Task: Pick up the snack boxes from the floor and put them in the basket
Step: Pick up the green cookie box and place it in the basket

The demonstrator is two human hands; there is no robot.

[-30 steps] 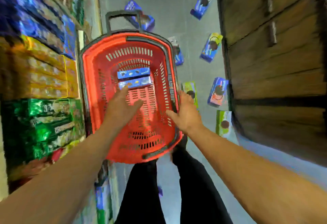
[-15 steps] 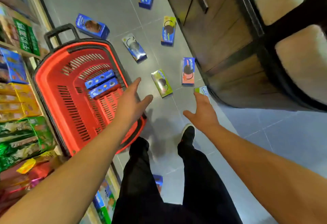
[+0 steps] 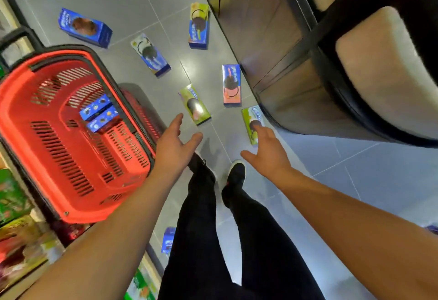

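While both hands are spread and hold nothing, the red slotted basket (image 3: 71, 138) stands at the left on the floor, its long axis running from near to far, with two blue boxes (image 3: 98, 112) lying across it. A green box (image 3: 194, 104) lies just beyond the left hand (image 3: 174, 144); the right hand (image 3: 267, 151) overlaps another green box (image 3: 252, 123).

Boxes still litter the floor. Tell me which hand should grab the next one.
Right. The right hand hangs open directly over the green box beside the wooden counter; the left hand, open too, is short of its nearest box.
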